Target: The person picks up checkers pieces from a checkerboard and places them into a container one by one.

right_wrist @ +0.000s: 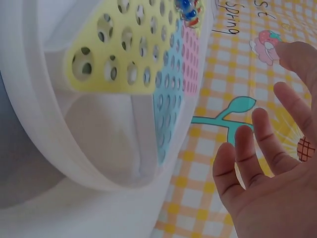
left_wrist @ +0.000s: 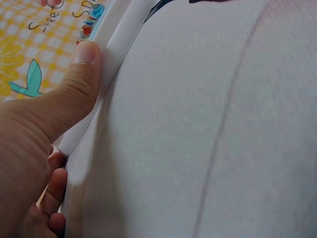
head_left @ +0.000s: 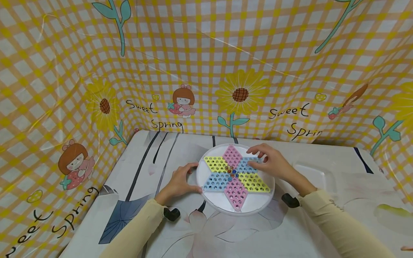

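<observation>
A round white Chinese checkers board [head_left: 214, 199] with a pink, yellow and blue six-pointed star lies on the table. Several glass marbles [head_left: 231, 172] cluster at the star's middle; the visible holes around them look bare. At the board's left edge, my left hand [head_left: 178, 182] holds the rim, thumb on its near side. The left wrist view shows that thumb [left_wrist: 85, 64] lying on the white rim, other fingers lower down against it. My right hand [head_left: 269, 161] hovers over the blue point at the far right. Its fingers [right_wrist: 267, 139] are spread and loosely bent, with nothing between them.
To the board's right, a shallow translucent tray [head_left: 314, 175] lies on the printed tablecloth [head_left: 155, 229]. A yellow checked sheet [head_left: 200, 71] with sunflowers and lettering rises behind the table and along its sides.
</observation>
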`<state>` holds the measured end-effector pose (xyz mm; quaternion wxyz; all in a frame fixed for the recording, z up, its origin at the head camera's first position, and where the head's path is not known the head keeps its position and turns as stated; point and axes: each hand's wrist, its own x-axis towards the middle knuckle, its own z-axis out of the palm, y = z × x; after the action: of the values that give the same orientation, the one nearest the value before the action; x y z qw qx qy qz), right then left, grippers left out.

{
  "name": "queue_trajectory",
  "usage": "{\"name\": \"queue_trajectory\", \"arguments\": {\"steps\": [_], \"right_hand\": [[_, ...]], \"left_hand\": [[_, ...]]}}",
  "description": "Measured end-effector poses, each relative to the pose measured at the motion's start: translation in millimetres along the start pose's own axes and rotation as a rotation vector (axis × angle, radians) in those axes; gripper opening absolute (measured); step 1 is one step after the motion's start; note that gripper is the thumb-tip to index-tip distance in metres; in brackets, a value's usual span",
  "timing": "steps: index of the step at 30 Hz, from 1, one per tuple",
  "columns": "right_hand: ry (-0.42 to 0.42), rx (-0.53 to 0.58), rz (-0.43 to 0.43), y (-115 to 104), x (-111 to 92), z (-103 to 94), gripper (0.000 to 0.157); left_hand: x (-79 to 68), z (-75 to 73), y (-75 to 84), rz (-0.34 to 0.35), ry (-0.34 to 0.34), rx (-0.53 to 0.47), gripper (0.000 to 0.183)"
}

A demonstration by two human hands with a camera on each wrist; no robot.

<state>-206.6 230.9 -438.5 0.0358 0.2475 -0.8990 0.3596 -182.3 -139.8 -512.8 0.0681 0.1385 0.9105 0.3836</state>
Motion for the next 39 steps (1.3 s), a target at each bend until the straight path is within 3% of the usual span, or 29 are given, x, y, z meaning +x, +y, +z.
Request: {"name": "queue_trajectory", "arguments": {"steps": [6, 20, 29, 39], "right_hand": [[-0.046, -0.001, -0.015, 2, 1, 10.4, 0.036], [-0.155, 0.015, 0.142, -1, -1, 38.6, 0.033], [-0.162, -0.019, 0.139, -6, -1, 45.0, 0.024], [-0.156, -0.036, 0.096, -7, 0, 51.5, 0.017]], "left_hand": [[1.4, 0.9, -2.5, 0.004, 0.001, 0.007, 0.097], [1.4, 1.0, -2.0, 0.010, 0.001, 0.014, 0.098], [2.3, 0.5, -0.9, 0.033, 0.004, 0.013, 0.097], [2.8, 2.0, -4.4, 0.016, -0.002, 0.012, 0.098]]}}
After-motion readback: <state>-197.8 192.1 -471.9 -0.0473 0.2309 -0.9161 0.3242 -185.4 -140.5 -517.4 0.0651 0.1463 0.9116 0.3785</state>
